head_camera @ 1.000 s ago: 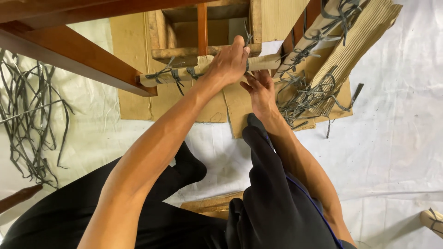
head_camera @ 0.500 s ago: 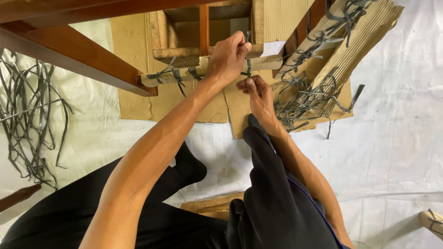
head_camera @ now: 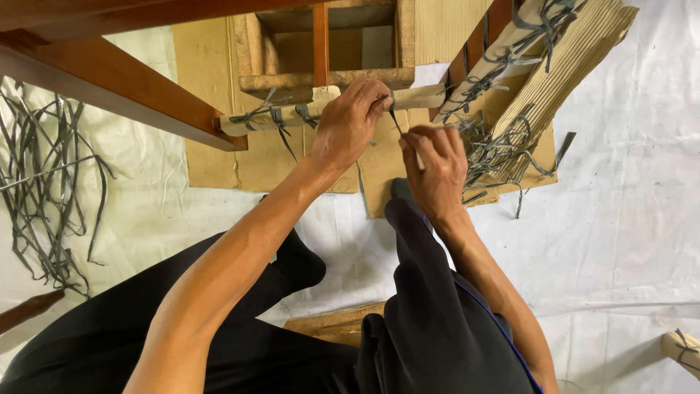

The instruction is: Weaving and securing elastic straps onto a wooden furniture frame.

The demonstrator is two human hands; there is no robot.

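Wrapped rail (head_camera: pixel 292 115) runs across centre, ties knotted along it. Left hand (head_camera: pixel 348 122) on rail, right hand (head_camera: pixel 436 162) just right of it and nearer person, strap (head_camera: pixel 394 120) between their fingers. Wooden frame (head_camera: pixel 332 76) behind rail. Slanted beam (head_camera: pixel 109 84) at left, over floor sheet (head_camera: pixel 620 219). Cardboard sheet (head_camera: pixel 211 146) under rail, on floor sheet. Wrapped bundle (head_camera: pixel 539 73) right of hands, on cardboard. Loose strap pile (head_camera: pixel 44 190) far left on floor sheet. Person's legs (head_camera: pixel 437 321) below hands.

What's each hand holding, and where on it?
Both pinch a dark strap: left hand where it meets the cardboard-wrapped wooden rail, right hand at its free end.
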